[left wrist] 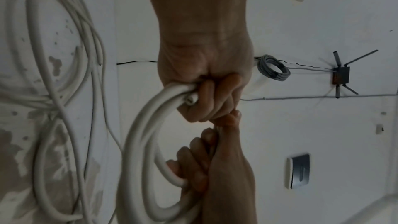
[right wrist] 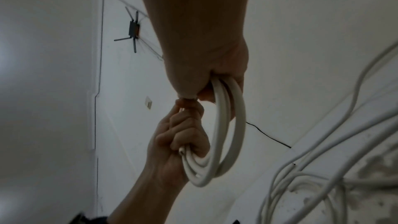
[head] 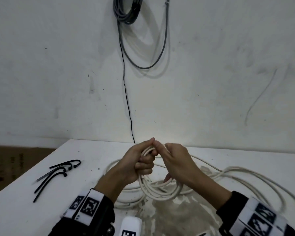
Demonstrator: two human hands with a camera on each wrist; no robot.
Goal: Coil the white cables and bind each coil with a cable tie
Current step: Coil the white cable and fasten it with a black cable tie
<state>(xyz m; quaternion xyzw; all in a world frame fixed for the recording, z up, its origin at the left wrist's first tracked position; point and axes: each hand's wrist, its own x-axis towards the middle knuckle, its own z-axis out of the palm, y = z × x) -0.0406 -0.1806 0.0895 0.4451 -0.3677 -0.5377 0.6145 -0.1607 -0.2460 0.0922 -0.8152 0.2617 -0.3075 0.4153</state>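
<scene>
Gripping the white cable coil (head: pixel 157 188) above the worktop (head: pixel 32 213) centre, left hand (head: pixel 140 163) clamps gathered loops; right hand (head: pixel 175 160) hooks the opposite side, keeping it round. Cable ties (head: pixel 58 172) wait at 9 o'clock.

My white worktop (head: pixel 41 193), its surface scuffed and stained near the front edge, is the landmark here. Behind it rises a marked white wall (head: pixel 58 65). High on that wall, above the worktop's far edge, hangs a bundle of grey cable (head: pixel 126 11) with one long loop drooping below it; a thin black wire (head: pixel 126 92) runs from there down to the worktop's back edge. Further along the wall is a dark router with stick antennas (left wrist: pixel 341 75). Left of the worktop lies brown cardboard (head: pixel 10 166).
</scene>
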